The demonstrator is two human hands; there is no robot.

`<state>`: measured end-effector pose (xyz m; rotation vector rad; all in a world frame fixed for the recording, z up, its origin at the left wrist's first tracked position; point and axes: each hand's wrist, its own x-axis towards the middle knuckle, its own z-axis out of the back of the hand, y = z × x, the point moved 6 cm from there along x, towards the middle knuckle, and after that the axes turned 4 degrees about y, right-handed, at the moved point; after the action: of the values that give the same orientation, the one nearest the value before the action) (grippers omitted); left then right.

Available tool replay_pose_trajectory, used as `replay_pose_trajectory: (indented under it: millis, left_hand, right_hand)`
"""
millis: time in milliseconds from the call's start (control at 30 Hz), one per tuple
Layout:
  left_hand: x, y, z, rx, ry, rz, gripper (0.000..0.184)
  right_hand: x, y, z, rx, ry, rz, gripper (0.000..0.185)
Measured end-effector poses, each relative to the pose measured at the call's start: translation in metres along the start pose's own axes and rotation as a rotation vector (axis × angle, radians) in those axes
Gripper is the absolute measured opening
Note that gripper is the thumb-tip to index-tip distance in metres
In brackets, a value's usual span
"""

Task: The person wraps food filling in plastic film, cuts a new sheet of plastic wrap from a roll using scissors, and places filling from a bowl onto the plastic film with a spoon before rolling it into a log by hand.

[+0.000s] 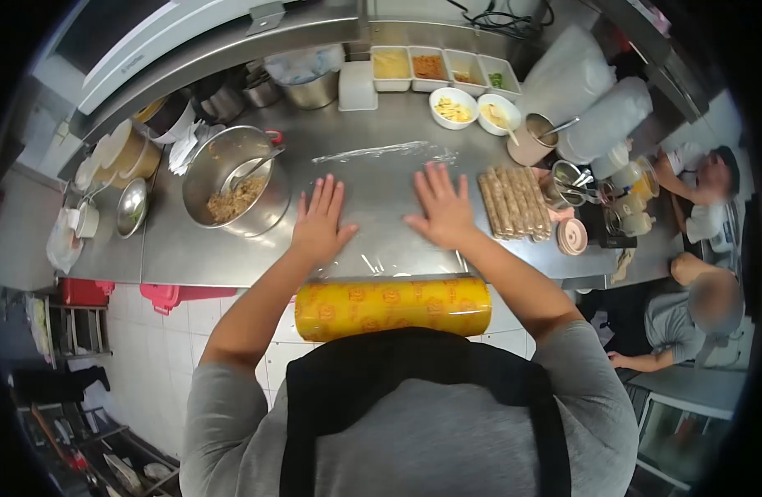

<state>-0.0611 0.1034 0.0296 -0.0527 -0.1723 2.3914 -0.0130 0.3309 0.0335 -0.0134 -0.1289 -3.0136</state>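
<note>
My left hand [322,217] lies flat with fingers spread on a sheet of clear plastic wrap [381,211] over the steel counter. To its left stands a large metal pot [269,203] with a brown, grainy filling [236,201] and a spoon [252,170] inside. My right hand [441,209] also rests flat on the wrap, fingers apart. Just right of it are several wrapped, sausage-like rolls [513,203] side by side. The wrap runs down to a big yellow roll [393,308] at the counter's front edge, against my body. Neither hand holds anything.
White trays of toppings [391,85] line the back, with two white bowls [452,123] in front. A pink mug [532,153], metal cups and squeeze bottles crowd the right. A metal bowl [133,209] stands left. Two people [687,319] are at the far right.
</note>
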Motion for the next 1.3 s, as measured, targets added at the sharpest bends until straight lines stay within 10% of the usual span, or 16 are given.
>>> replay_pose_trajectory:
  millis: [267, 400, 600, 900, 1067, 1300]
  left_hand:
    - [-0.05, 0.007, 0.018, 0.106, 0.07, -0.213, 0.066]
    - [-0.163, 0.058, 0.011, -0.671, 0.234, 0.707, 0.046]
    - [-0.184, -0.028, -0.005, -1.671, -0.07, 0.636, 0.031]
    - [-0.179, -0.035, -0.005, -1.982, -0.047, 0.749, 0.05]
    - [-0.18, -0.027, -0.027, -1.829, 0.242, 0.689, 0.048]
    - [-0.189, -0.029, -0.043, -1.897, 0.056, 0.577, 0.049]
  right_hand:
    - [-0.042, -0.014, -0.011, 0.178, 0.157, 0.317, 0.079]
    - [-0.007, -0.014, 0.029, 0.298, 0.33, 0.191, 0.041]
    - [0.143, 0.089, 0.056, 0.598, -0.169, 0.442, 0.01]
    - [0.356, 0.178, -0.076, 0.933, -0.19, 0.605, 0.024]
    - [0.332, 0.17, -0.027, 0.253, -0.043, 0.4, 0.019]
    - [0.272, 0.097, -0.011, -0.021, 0.097, 0.071, 0.022]
